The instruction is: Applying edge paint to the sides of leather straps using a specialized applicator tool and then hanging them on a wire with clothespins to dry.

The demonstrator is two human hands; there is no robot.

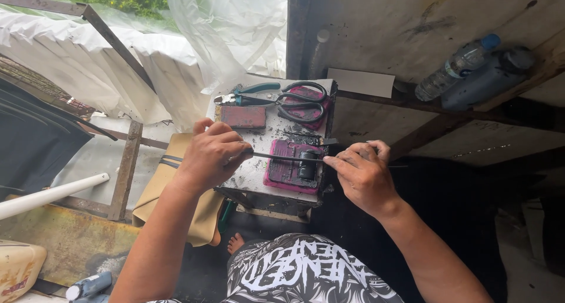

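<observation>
behind your small table hangs a big grey wall (412, 20), and white plastic sheeting (194, 50) covers the side at ten o'clock. two bottles lie on a wooden ledge at two o'clock: a dark bottle (488, 78) and, touching it, a clear bottle with a blue cap (458, 65). a white pipe (53, 192) pokes in at nine o'clock.

you sit at a small dirty white table top (254, 172). at its twelve o'clock edge lie black scissors (303, 102), and just beside them pliers with green handles (250, 95). a dark red block (243, 117) sits below the pliers. near you lies a pink pad (285, 172) with a small black part (306, 165) on it.

your left hand (210, 156) is curled up, fingers together, pinching one end of a thin dark rod (288, 157). your right hand (364, 175) pinches the other end with its fingers closed on it. the rod lies flat between your hands, right over the pink pad, just above the small black part.
</observation>
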